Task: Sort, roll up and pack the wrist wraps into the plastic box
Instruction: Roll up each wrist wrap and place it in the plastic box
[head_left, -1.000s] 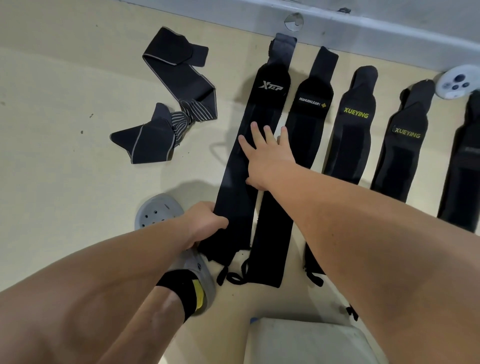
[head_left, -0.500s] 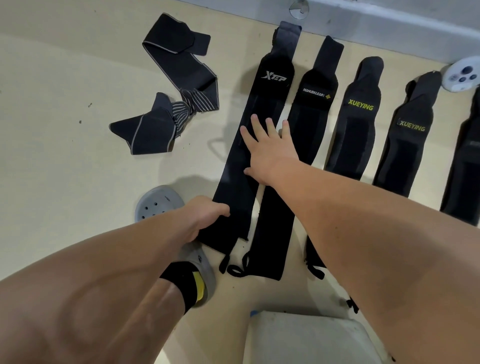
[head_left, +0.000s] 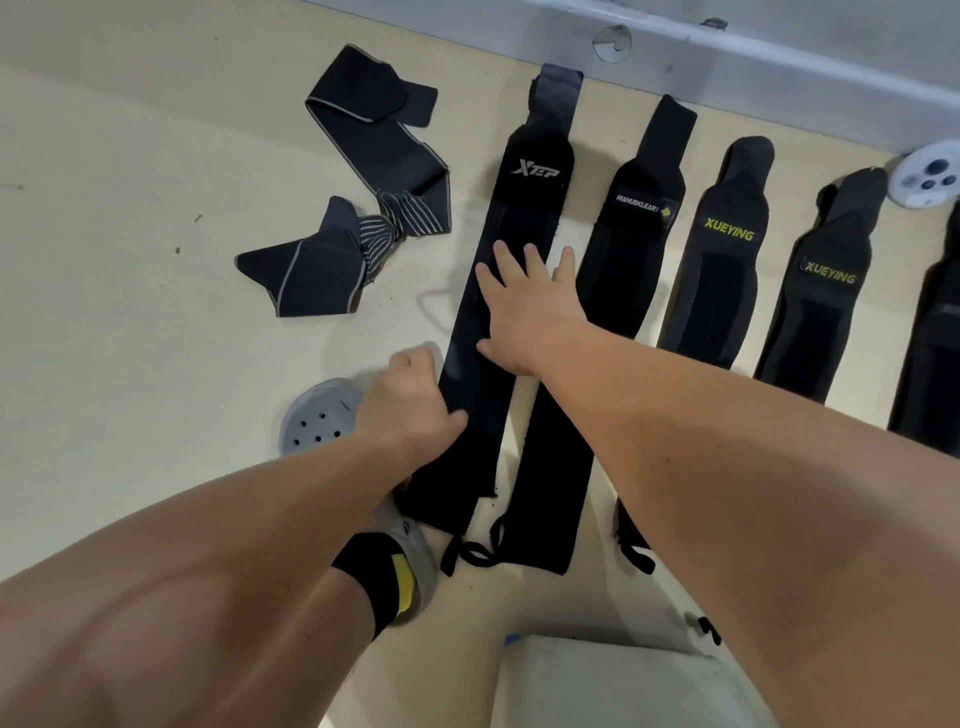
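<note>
"Six wraps lie on the floor by our count, none rolled yet. Well left of the XTEP wrap lies the grey-trimmed wrap, twisted and folded on itself."

"So we judge this the sorting step: laying each one flat. Our left hand is at the XTEP wrap's left edge, thumb on top and fingers curled at the edge, pinching it as far as we can tell. Our right hand lies on it further up, fingers straight and spread wide, pressing it down."

"Next we expect a roll from the loop end toward the logo. The right hand would have to lift first."

"What stands in the way?"

"Our grey clog, just left of the XTEP wrap, with its heel at the near corner. The thumb loops there seem to cross those of the MANUEKLEAR wrap, just right of it."

"Further right of the XTEP wrap we see the first XUEYING wrap, the second XUEYING wrap and one more cut off by the frame. A white round device sits beyond. The plastic box, as we take the pale thing to be, is nearer us, right of the XTEP wrap's loop end."
</note>
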